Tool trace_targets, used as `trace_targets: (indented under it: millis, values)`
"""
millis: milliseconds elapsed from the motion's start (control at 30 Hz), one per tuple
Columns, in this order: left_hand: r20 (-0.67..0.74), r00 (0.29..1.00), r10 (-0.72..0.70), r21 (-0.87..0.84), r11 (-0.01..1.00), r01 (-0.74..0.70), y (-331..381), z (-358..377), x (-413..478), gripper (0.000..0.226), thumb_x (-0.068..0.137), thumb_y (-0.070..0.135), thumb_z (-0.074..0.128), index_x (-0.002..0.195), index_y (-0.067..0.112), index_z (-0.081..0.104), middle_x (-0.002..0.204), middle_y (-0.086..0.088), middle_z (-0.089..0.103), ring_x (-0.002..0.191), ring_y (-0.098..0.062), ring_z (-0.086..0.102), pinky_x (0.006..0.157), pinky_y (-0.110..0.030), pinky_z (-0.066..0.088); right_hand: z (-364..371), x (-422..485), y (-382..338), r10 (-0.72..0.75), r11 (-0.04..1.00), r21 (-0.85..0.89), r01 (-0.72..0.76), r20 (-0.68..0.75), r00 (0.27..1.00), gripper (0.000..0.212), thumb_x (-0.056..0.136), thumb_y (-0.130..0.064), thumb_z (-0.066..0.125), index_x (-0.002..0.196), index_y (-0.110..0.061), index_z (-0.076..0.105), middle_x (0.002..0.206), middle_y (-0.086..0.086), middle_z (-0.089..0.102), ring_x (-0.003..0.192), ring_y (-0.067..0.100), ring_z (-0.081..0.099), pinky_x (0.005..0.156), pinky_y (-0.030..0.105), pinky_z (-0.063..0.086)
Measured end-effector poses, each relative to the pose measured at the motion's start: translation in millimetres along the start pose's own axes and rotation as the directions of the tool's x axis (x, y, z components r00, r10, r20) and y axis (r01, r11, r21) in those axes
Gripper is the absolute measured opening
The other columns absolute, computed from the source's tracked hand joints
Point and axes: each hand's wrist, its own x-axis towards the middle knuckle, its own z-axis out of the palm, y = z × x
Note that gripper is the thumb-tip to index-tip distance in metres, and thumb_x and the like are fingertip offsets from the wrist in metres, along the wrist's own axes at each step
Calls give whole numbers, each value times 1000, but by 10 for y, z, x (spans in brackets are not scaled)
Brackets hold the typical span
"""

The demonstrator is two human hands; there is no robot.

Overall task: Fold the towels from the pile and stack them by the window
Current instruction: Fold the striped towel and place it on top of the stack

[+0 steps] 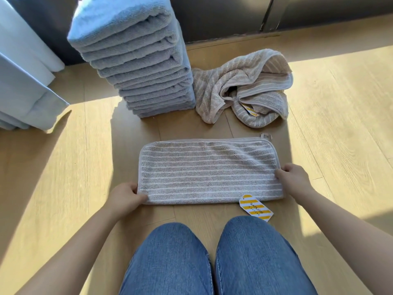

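Observation:
A beige towel with white stripes point(209, 172) lies folded in half on the wooden floor in front of my knees. My left hand point(125, 198) pinches its near left corner. My right hand point(292, 180) grips its right edge. A yellow-striped paper tag point(256, 207) hangs off the towel's near right edge. Behind it, a tall stack of folded grey-blue towels point(136, 60) stands by the window. To the right of the stack lies a crumpled pile of beige striped towels point(242, 88).
A pale curtain point(23, 81) hangs to the floor at the left. A dark window frame point(270, 13) runs along the back. My jeans-clad knees point(212, 258) fill the bottom. Sunlit wooden floor point(340, 124) stretches right and left.

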Motion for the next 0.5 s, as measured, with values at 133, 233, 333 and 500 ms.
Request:
trace_targets:
  millis: [133, 233, 333, 500]
  values:
    - [2, 999, 47, -8, 999, -47, 17, 3, 58, 11, 81, 19, 67, 87, 15, 58, 83, -2, 61, 82, -23, 57, 68, -29, 41, -15, 60, -28, 43, 995, 89, -49, 78, 996, 20, 84, -13, 54, 65, -9, 48, 68, 8, 49, 70, 26, 47, 60, 31, 35]
    - [-45, 999, 15, -21, 1000, -16, 34, 16, 92, 34, 92, 30, 53, 63, 12, 49, 63, -3, 50, 64, -21, 47, 55, -29, 30, -38, 117, -104, 24, 993, 114, -40, 140, 990, 26, 87, -28, 58, 75, -5, 54, 77, 14, 55, 74, 28, 54, 67, 36, 42]
    - [-58, 998, -3, 57, 998, 6, 43, 38, 122, 45, 92, 29, 52, 53, 11, 39, 53, -3, 40, 53, -19, 37, 51, -29, 24, -53, 182, -253, -60, 989, 140, 51, 55, 997, 27, 89, -27, 57, 83, -1, 56, 77, 14, 53, 76, 26, 51, 69, 35, 39]
    - [-90, 995, -30, 78, 996, 37, -1, 42, 142, 38, 86, 23, 61, 54, 7, 48, 52, -5, 41, 53, -21, 38, 50, -30, 23, 18, 278, -389, -114, 986, 120, 116, -22, 993, 21, 97, -25, 41, 99, -6, 51, 93, 12, 50, 87, 24, 46, 75, 33, 34]
